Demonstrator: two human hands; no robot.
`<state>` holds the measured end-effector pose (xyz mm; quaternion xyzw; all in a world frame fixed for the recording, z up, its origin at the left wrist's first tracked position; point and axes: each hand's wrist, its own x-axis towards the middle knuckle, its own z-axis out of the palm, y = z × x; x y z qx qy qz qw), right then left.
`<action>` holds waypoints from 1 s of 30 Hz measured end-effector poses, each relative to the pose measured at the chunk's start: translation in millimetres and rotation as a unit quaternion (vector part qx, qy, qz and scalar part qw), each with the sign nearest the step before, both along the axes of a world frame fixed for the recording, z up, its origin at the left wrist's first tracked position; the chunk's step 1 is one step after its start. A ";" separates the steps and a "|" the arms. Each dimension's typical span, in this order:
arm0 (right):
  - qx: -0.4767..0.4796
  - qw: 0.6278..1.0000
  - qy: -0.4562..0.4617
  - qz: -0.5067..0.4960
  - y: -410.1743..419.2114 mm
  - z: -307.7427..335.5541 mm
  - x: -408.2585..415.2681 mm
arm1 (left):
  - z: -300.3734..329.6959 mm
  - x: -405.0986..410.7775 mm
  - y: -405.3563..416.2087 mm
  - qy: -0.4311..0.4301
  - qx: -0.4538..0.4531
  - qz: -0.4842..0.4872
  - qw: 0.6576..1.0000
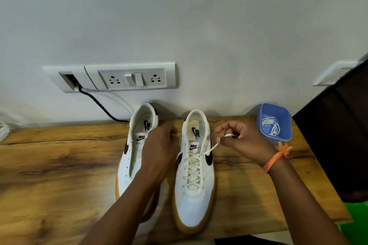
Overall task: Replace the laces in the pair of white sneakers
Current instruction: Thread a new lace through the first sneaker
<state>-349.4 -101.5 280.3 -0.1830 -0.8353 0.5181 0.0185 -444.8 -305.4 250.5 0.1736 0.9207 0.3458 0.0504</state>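
White sneakers stand side by side on the wooden table: the left sneaker unlaced, the right sneaker laced. Your left hand pinches one lace end, your right hand pinches the lace. A blue container holds another lace.

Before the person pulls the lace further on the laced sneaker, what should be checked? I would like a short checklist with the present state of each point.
1. Right hand pinches a lace end in its fingers: ok.
2. Left hand holds the other lace end: cannot tell, the fingers are hidden.
3. Laced sneaker stands flat on the wooden table: ok.
4. Lace crosses through the lower eyelets: ok; top eyelets: cannot tell.
5. Other sneaker has a lace: not ok, its eyelets are bare.
6. Spare lace lies ready in the blue container: ok.
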 end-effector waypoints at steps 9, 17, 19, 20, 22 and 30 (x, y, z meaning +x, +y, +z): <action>-0.437 0.890 0.104 -0.076 -3.2 26.6 -3.5 | 9.0 45.7 30.5 -0.167 0.183 -0.194 0.949; -0.537 0.828 0.096 -0.133 1.8 14.0 -6.8 | 8.4 41.6 26.1 -0.075 0.119 -0.165 0.976; -0.501 0.846 0.086 -0.160 2.3 10.9 -8.5 | 10.7 32.7 20.2 0.023 0.059 -0.149 0.987; -0.472 0.859 0.078 -0.182 2.6 8.4 -9.0 | 13.1 27.6 17.0 0.044 0.052 -0.136 0.988; -0.385 0.893 0.049 -0.229 3.4 1.9 -8.3 | 20.5 19.6 13.6 0.003 0.101 -0.114 0.988; 0.117 0.967 -0.226 0.021 -1.8 -2.8 -1.1 | 47.4 14.2 11.6 -0.374 0.370 -0.106 0.844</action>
